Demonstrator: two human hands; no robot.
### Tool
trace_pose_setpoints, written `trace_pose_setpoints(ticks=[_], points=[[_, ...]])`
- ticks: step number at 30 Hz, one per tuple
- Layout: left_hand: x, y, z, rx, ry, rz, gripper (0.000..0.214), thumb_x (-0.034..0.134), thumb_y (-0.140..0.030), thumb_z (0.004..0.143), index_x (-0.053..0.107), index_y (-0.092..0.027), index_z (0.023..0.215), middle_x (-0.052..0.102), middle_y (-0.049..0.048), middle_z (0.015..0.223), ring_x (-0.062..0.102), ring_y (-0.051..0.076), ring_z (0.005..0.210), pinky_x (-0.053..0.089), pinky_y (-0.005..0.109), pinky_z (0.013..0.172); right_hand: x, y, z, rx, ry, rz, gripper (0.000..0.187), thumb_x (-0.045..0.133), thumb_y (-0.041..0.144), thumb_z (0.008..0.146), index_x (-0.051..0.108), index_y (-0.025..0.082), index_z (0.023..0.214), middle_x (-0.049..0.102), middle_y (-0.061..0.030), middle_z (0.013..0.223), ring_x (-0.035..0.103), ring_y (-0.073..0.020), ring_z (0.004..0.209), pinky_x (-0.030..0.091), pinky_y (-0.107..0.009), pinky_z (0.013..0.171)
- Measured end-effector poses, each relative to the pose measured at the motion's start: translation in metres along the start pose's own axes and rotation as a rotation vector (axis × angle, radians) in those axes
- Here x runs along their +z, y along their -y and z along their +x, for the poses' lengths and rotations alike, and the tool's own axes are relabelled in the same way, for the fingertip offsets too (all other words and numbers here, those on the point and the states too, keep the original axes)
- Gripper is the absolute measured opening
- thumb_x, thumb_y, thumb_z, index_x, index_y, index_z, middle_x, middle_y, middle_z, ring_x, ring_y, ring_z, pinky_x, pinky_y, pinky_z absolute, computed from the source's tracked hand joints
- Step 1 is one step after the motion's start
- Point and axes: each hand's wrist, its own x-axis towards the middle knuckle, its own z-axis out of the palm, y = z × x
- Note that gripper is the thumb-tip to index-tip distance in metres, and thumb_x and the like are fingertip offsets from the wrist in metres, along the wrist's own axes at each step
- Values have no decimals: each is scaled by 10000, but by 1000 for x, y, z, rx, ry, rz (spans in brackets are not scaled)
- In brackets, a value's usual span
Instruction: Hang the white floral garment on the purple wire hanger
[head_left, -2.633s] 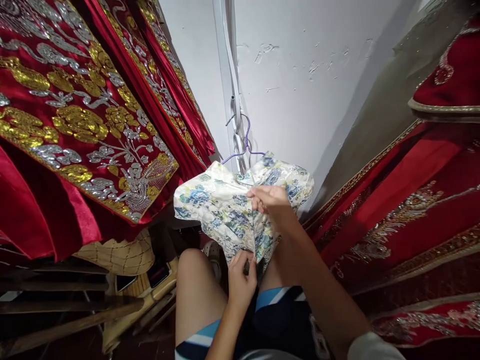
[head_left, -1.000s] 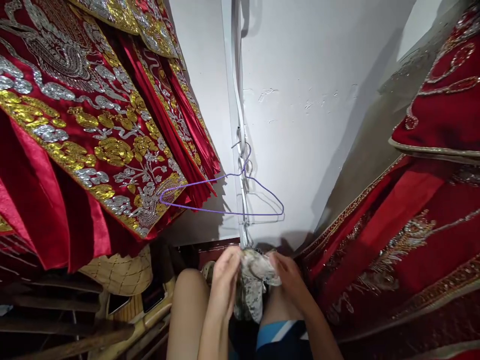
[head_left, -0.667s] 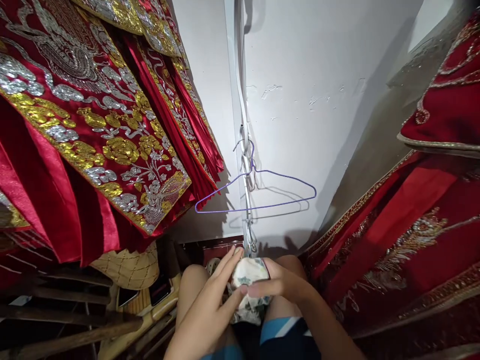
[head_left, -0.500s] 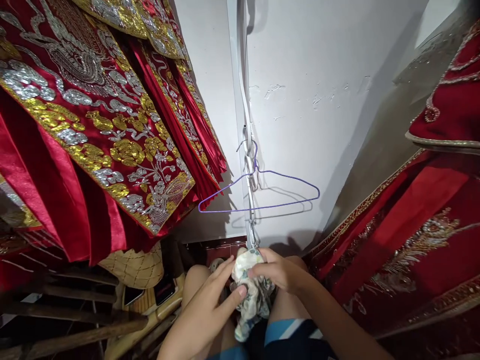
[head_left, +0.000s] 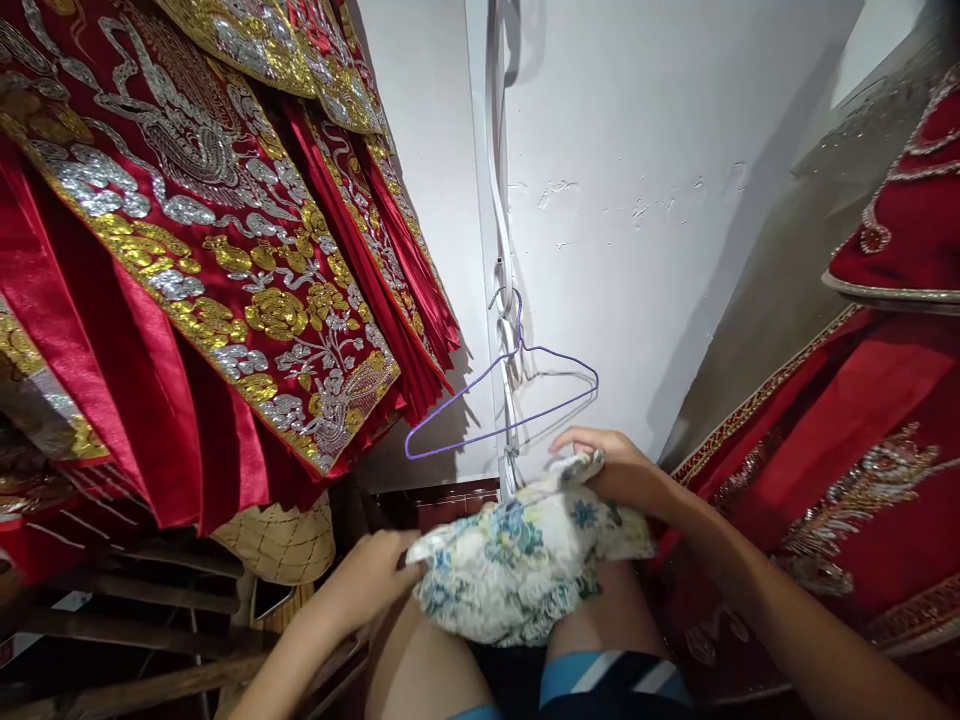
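A white cloth with blue flowers and green leaves (head_left: 517, 560) stretches between my two hands above my lap. My left hand (head_left: 379, 570) is closed on its left end, the fingers wrapped over the edge. At the upper right, my right hand (head_left: 619, 465) grips a bunched corner. The fabric is crumpled and spread sideways, so its full shape does not show. Just beyond it a purple wire hanger (head_left: 465, 445) with nothing on it hangs from a white strap (head_left: 504, 225) by the wall, tilted.
Red garments with gold and silver embroidery (head_left: 277, 310) hang at the left. More red embroidered fabric (head_left: 847, 480) is on the right. Low at the left stand a wooden chair (head_left: 150, 590) and a woven hat-like item (head_left: 292, 540), with a phone (head_left: 271, 598) beside it. A white wall (head_left: 615, 120) rises ahead.
My hands have moved apart, opening the bunched cloth out sideways. My left hand has closed on its edge. The hanger has turned and tilted, and the view has shifted slightly.
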Motion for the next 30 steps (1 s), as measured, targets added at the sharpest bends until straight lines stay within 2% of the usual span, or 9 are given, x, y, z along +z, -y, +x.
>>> trace_pose_setpoints(ticks=[4, 6, 9, 14, 16, 19, 22, 25, 30], points=[[-31, -6, 13, 8, -166, 231, 367, 383, -269, 910, 704, -186, 1067, 705, 153, 1151, 602, 327, 1136, 419, 438, 948, 9, -26, 43, -77, -202, 67, 532, 622, 194, 723, 637, 223, 1254, 669, -33, 871, 604, -210, 829, 451, -287, 722], [-41, -10, 18, 32, -246, 264, 419, 356, -298, 932, 685, -180, 1161, 662, 143, 1282, 536, 322, 1262, 391, 454, 1019, 15, -37, 64, -130, -228, 77, 380, 597, 255, 774, 681, 198, 1141, 672, -58, 940, 597, -220, 914, 445, -296, 782], [-46, -12, 19, -5, -275, 315, 433, 344, -317, 942, 686, -189, 1176, 644, 126, 1325, 533, 319, 1285, 396, 452, 1036, 22, -50, 80, -101, -186, 62, 200, 560, 339, 817, 675, 176, 833, 608, -11, 740, 541, -179, 713, 412, -274, 667], [-46, -11, 13, -253, -188, 329, 484, 270, -369, 972, 686, -186, 1138, 729, 169, 1108, 692, 385, 976, 504, 467, 796, 19, -54, 61, -77, -218, 82, 230, 598, 352, 787, 535, 179, 649, 481, 30, 620, 438, -137, 623, 314, -237, 572], [-47, -13, 15, -256, -286, 239, 490, 281, -384, 970, 651, -195, 1232, 711, 168, 1170, 684, 387, 1020, 507, 468, 817, 15, -50, 50, -67, -224, 67, 235, 593, 342, 787, 509, 186, 633, 449, 37, 604, 409, -129, 610, 288, -236, 559], [-52, -23, 28, -75, -490, -30, 506, 328, -410, 963, 601, -185, 1324, 655, 152, 1299, 622, 334, 1185, 476, 438, 965, 14, -41, 41, -56, -253, 51, 265, 588, 336, 775, 444, 201, 598, 383, 49, 580, 355, -118, 586, 253, -241, 542], [-64, -36, 50, 125, -662, -261, 473, 388, -406, 946, 651, -159, 1253, 663, 129, 1292, 595, 278, 1228, 429, 401, 1055, 18, -29, 37, -61, -254, 81, 304, 574, 322, 773, 357, 216, 589, 316, 54, 581, 307, -113, 580, 227, -247, 532], [-78, -39, 71, 179, -782, -301, 383, 443, -361, 910, 719, -158, 1082, 703, 119, 1208, 628, 268, 1144, 435, 385, 1034, 20, -22, 33, -36, -255, 93, 310, 552, 297, 788, 314, 219, 605, 284, 54, 595, 279, -110, 586, 207, -252, 533], [-83, -33, 87, 141, -664, -443, 284, 571, -409, 818, 683, -163, 731, 689, 53, 759, 603, 201, 741, 471, 285, 699, 17, -22, 26, 70, -293, 38, 317, 553, 314, 785, 314, 223, 598, 276, 56, 580, 267, -111, 574, 198, -255, 523]])
